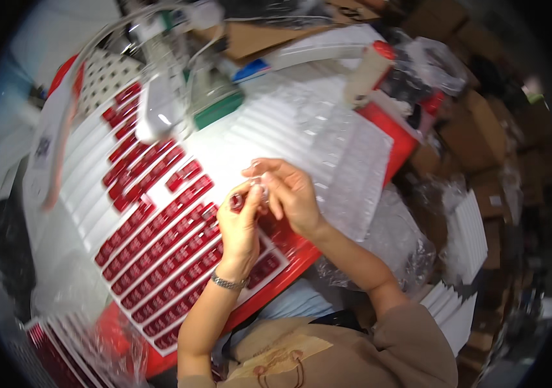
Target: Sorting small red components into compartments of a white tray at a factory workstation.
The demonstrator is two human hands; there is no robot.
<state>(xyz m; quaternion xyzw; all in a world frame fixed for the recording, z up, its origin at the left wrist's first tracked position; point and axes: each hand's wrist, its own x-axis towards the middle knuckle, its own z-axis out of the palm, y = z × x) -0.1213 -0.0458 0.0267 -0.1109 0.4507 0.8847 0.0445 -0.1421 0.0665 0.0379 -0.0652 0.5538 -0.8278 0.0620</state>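
Observation:
Both my hands meet over a sheet of dark red labels (159, 275) set in rows on white backing. My left hand (240, 226), with a metal band at its wrist, is closed in a pinch on a small piece with a dark red, shiny face (236, 201); its exact kind does not show. The fingertips of my right hand (294, 197) pinch close against the left thumb, and a small pale glint shows there. What the right fingers hold, if anything, is too small to name. Gaps of white backing show where the upper rows are broken.
A lamp-like white device (159, 107) and a green-based clear container (218, 107) stand beyond the sheet. Clear plastic trays (347, 168) lie right, near a red-capped bottle (370, 74). Cardboard boxes (473, 132) crowd the right; plastic wrap (392, 236) lies below the red table edge.

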